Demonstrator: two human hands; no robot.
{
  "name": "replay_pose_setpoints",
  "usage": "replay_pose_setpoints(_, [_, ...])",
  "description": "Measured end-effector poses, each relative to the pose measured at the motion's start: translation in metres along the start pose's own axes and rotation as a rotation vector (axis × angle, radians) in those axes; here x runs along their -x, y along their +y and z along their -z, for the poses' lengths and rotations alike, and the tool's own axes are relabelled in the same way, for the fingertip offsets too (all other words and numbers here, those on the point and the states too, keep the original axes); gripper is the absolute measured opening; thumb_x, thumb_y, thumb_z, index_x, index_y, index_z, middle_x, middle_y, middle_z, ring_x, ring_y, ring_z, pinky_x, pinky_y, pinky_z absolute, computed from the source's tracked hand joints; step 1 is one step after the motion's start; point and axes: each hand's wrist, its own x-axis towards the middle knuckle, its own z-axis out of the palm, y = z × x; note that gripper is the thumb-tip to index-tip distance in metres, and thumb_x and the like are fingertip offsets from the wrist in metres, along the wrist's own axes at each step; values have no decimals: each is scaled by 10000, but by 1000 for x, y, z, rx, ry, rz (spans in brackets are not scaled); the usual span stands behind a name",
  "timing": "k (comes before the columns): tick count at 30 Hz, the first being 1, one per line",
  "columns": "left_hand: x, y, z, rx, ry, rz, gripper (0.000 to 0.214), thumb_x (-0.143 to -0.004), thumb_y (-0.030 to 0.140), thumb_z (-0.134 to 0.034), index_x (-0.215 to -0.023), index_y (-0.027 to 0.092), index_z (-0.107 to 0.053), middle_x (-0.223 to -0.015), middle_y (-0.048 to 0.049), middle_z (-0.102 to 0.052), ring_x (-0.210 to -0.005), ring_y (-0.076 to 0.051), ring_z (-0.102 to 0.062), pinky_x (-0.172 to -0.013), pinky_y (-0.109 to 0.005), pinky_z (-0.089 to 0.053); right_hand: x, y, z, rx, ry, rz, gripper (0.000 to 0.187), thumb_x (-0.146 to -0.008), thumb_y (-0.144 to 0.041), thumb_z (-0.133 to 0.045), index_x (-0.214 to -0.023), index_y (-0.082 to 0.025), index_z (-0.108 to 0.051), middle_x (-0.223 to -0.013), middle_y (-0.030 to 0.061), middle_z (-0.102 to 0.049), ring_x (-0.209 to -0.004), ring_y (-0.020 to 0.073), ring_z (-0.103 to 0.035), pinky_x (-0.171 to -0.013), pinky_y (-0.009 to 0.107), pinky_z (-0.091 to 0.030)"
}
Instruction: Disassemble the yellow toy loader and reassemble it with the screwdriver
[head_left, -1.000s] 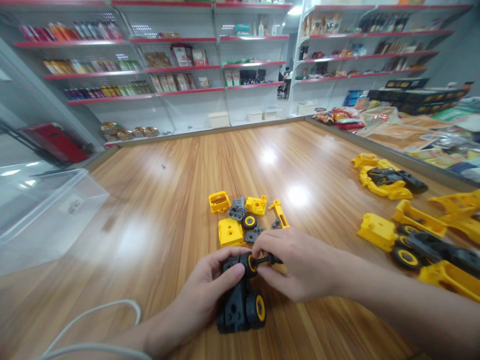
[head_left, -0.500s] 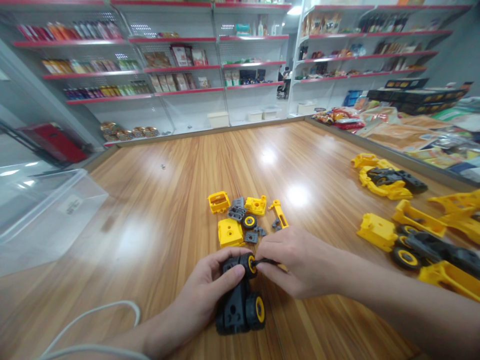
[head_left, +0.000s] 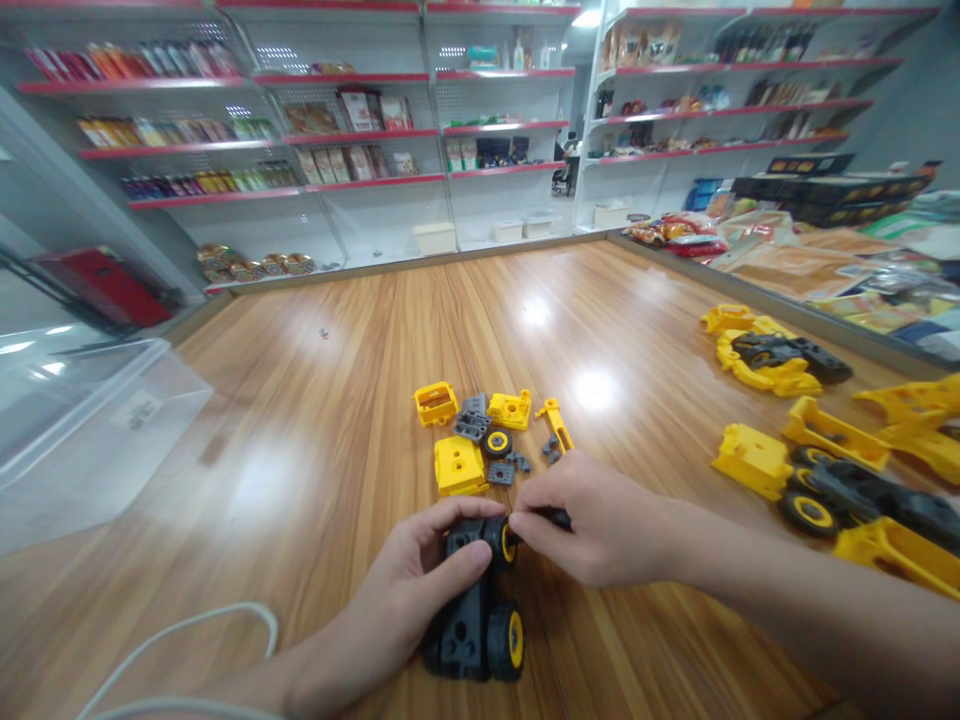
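My left hand [head_left: 431, 575] is closed around a black toy vehicle chassis [head_left: 463, 628], its thumb pressed near the far wheel. That far wheel [head_left: 500, 542] and the near wheel [head_left: 507, 640] are black with yellow hubs and face right. In my right hand [head_left: 589, 520] is a black screwdriver [head_left: 559, 517], mostly hidden by the fingers, its tip at the far wheel's hub. Just beyond both hands lie a yellow block [head_left: 459, 466], a loose wheel [head_left: 498, 442], grey pieces [head_left: 472, 418], a yellow bracket [head_left: 510, 408], a yellow box-shaped part [head_left: 435, 402] and a yellow arm piece [head_left: 555, 424].
More yellow and black toy vehicle parts [head_left: 757, 460] lie on the right of the wooden table [head_left: 375, 350]. A clear plastic bin [head_left: 97, 430] stands at the left, with a white cable [head_left: 225, 610] nearer me. Packaged goods [head_left: 787, 260] sit beyond the right edge; stocked shelves [head_left: 360, 135] line the back.
The chassis has tilted slightly, its near end shifting left and toward me. My right hand has turned a little around the screwdriver, which stays at the far wheel.
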Motion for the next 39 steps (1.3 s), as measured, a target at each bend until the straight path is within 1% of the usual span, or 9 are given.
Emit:
replay_pose_setpoints(3, [-1,1,-1,54,9,9,320,-847,300,-660,-1155,214,-652,-1080,-67,-680,-959,-188,-610,-829,-270,-466,1,-1,1,-12,17,41,130,-835,-187,-555,-780,-144,-664,-665,30,-661,-588,115,-571,-569,216,-392])
replay_pose_setpoints(5, [-2,2,-2,90,24,19,303,-839,303,-669,-1126,204,-663,-1074,-73,-684,-951,-187,-614,-825,-271,-468,2,-1,0,-4,29,71,91,-804,-176,-580,-821,-147,-665,-724,42,-683,-657,139,-610,-621,232,-424])
replay_pose_setpoints(8, [-3,4,-5,145,50,30,293,-817,299,-692,-1090,193,-675,-1053,-77,-686,-938,-184,-615,-820,-266,-471,1,0,-1,16,48,103,96,-808,-169,-571,-842,-150,-659,-757,48,-688,-697,151,-627,-654,245,-438])
replay_pose_setpoints(13, [-3,4,-6,251,40,13,367,-759,286,-740,-1104,187,-665,-1098,-95,-659,-975,-217,-608,-862,-316,-480,1,2,0,52,105,100,124,-860,-195,-543,-835,-147,-655,-742,53,-673,-677,145,-614,-616,240,-417])
replay_pose_setpoints(17, [-4,2,-4,220,50,33,358,-773,275,-731,-1112,183,-663,-1054,-88,-660,-940,-202,-609,-823,-296,-481,1,0,3,65,82,127,100,-847,-193,-563,-813,-157,-651,-715,34,-661,-644,137,-590,-596,240,-400])
replay_pose_setpoints(20, [-4,2,-3,210,45,41,326,-795,268,-711,-1108,186,-671,-1042,-79,-668,-943,-193,-605,-834,-287,-472,1,-1,4,66,61,128,93,-838,-186,-566,-815,-160,-652,-729,35,-666,-665,144,-600,-607,244,-406])
replay_pose_setpoints(28, [-3,4,-4,191,34,36,287,-796,273,-706,-1073,195,-696,-1006,-62,-688,-935,-170,-603,-821,-242,-464,2,-1,2,53,75,117,111,-832,-194,-561,-827,-168,-668,-739,39,-668,-683,147,-614,-624,249,-425])
replay_pose_setpoints(33, [-3,1,-2,156,8,29,312,-816,284,-691,-1119,210,-682,-1012,-57,-682,-940,-163,-596,-819,-231,-460,3,0,1,69,61,124,122,-839,-200,-556,-836,-171,-674,-742,45,-666,-688,150,-616,-630,252,-427])
replay_pose_setpoints(39, [-1,-1,2,41,-17,38,367,-850,305,-658,-1211,242,-637,-1019,-49,-663,-928,-169,-594,-815,-254,-466,3,-2,-2,173,41,148,134,-839,-197,-535,-765,-164,-642,-709,43,-658,-669,159,-609,-617,267,-401])
